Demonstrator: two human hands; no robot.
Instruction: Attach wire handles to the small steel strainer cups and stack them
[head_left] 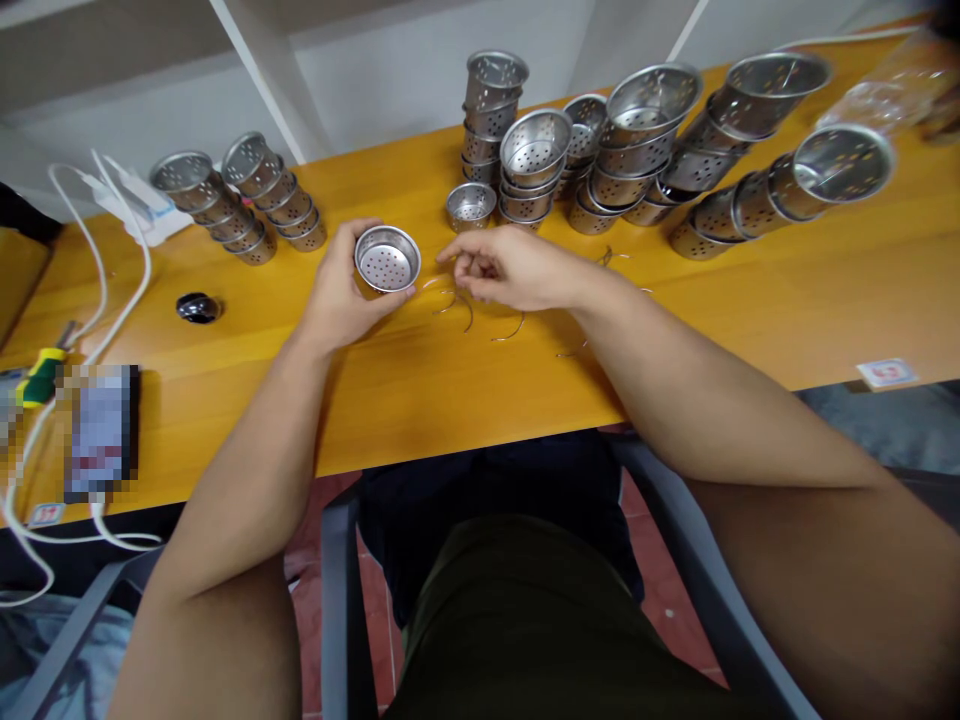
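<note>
My left hand (pixel 341 292) is closed round a small perforated metal cup (pixel 388 262), thumb along its near side and fingers at its far left. The cup's mouth faces me, and its holed bottom shows. To its right, my right hand (pixel 501 265) hovers over the table with the index finger stretched toward the cup and the other fingers curled. A gap shows between its index finger and thumb, and I see nothing held there. Several thin curved wires (pixel 510 330) lie on the wood below and beside the right hand.
Stacks of perforated metal cups (pixel 634 150) stand at the back right, and two leaning stacks (pixel 274 190) at the back left. A single cup (pixel 471 207) sits behind my right hand. Left on the table (pixel 420 400) are a black round object (pixel 198 307), a screwdriver (pixel 41 378), a phone (pixel 103 430) and white cables.
</note>
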